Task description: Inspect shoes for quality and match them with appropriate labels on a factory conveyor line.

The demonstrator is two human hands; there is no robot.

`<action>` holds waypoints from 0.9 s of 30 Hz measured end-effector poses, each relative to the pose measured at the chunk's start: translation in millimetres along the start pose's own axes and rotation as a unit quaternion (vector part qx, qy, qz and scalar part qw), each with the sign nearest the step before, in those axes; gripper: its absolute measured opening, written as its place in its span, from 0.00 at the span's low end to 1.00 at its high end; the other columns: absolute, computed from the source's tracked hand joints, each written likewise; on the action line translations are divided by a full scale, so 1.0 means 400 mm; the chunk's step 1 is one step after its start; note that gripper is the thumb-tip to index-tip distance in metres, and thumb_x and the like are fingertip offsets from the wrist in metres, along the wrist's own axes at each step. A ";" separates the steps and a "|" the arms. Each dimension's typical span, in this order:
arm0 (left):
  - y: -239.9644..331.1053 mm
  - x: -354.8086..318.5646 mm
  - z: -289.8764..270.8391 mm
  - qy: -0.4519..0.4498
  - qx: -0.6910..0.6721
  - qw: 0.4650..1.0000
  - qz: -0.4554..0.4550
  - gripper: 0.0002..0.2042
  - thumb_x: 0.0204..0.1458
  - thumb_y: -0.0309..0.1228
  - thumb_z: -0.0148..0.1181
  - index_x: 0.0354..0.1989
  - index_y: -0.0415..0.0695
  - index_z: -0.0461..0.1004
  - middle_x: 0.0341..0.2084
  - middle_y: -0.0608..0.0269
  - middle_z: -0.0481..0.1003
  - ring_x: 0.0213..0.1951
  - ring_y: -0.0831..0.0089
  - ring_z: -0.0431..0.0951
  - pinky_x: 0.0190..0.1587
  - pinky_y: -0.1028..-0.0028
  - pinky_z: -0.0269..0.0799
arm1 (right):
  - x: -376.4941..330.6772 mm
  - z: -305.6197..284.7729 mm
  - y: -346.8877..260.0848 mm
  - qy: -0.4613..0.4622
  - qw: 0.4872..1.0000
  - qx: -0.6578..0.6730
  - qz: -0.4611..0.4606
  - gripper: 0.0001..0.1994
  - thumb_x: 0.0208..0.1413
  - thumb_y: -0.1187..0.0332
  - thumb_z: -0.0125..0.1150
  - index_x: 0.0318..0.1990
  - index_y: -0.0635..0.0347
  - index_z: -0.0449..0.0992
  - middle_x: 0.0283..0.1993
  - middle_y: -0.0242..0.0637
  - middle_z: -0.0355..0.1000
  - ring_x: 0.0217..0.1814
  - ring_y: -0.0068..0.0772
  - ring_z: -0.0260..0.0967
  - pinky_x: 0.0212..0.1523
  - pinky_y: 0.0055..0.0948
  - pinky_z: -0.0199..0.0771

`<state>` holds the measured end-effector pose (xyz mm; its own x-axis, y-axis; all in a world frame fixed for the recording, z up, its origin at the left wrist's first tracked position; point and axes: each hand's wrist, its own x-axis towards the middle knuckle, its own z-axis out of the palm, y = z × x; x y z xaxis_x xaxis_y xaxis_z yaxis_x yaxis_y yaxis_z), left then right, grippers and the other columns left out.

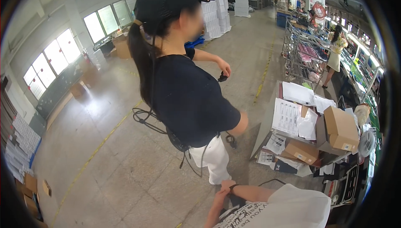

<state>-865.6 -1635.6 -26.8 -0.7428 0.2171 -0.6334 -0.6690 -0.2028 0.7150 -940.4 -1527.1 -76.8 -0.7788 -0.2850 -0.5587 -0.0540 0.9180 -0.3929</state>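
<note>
My two hands meet low in the view, close to another person's white trousers (pixel 211 161). My left hand (pixel 223 189) is closed against my right hand (pixel 227 183); what it grips, if anything, is too small to make out. A dark wristband (pixel 233 187) circles my right wrist. The fingers of my right hand are partly hidden. Just ahead stands that person in a dark T-shirt (pixel 196 94) and black cap (pixel 165 2), with a small black device (pixel 222 78) at one hand. Black cables (pixel 146 117) loop behind their back.
To the right, a desk (pixel 267 119) bears papers (pixel 288 115) and cardboard boxes (pixel 340 130). A small fan (pixel 367 143) is beside it. Metal racks (pixel 305 52) and another person (pixel 335 48) are farther off. White stacks (pixel 215 15) stand at the back; yellow lines (pixel 100 144) mark the floor.
</note>
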 end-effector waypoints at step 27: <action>-0.031 0.014 -0.095 0.066 0.012 0.991 0.114 0.17 0.58 0.38 0.52 0.35 0.32 0.75 0.29 0.62 0.75 0.33 0.77 0.72 0.37 0.76 0.66 | 0.151 0.143 -0.082 -0.158 0.887 -0.420 -0.112 0.16 0.48 0.57 0.54 0.40 0.53 0.80 0.38 0.36 0.77 0.38 0.39 0.74 0.32 0.47 0.71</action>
<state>-862.5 -1668.1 -50.5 -0.8725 0.0421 -0.4868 -0.4842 -0.2089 0.8497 -949.8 -1590.2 -139.4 -0.4839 -0.4267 -0.7640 -0.7347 0.6724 0.0898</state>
